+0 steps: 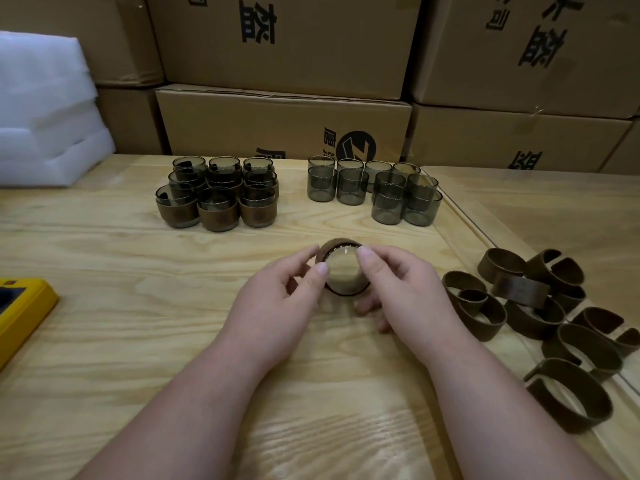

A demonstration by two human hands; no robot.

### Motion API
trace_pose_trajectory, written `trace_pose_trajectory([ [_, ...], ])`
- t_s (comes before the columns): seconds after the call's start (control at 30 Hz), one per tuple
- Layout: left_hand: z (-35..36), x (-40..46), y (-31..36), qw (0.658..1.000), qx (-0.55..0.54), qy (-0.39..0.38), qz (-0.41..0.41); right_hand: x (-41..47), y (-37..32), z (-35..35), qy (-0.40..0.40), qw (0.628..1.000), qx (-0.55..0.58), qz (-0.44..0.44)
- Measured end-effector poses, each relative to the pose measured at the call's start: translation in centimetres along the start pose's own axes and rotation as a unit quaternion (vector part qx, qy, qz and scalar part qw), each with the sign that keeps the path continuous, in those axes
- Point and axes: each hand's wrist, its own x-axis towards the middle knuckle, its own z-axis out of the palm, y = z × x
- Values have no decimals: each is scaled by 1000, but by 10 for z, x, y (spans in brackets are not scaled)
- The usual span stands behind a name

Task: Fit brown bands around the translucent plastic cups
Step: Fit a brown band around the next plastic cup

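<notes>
I see both hands, left hand and right hand, pinching one cup with band above the desk.

Stacked cardboard boxes behind white foam; yellow device at left.

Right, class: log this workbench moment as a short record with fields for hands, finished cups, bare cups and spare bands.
left hand: holds cup in hand
right hand: grip on same cup, brown band around it
banded cups: far left group, stacked
bare cups: far right group
loose bands: pile at right on wooden table
</notes>
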Motion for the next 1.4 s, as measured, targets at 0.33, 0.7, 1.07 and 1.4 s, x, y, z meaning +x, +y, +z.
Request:
trace_pose_trajectory([
  [0.33,4,7,-11,1000,-12,18,3,4,3,8,-34,997,45,-58],
  [0.7,-2,12,-19,998,3,57,-17,8,8,25,-65,992,-70,-83],
  [1.07,-70,34,-57,938,18,307,-159,12,11,23,-59,992,-85,-68],
  [1.4,-88,65,-69,887,159,371,-224,17,16,27,-58,992,-63,-97],
])
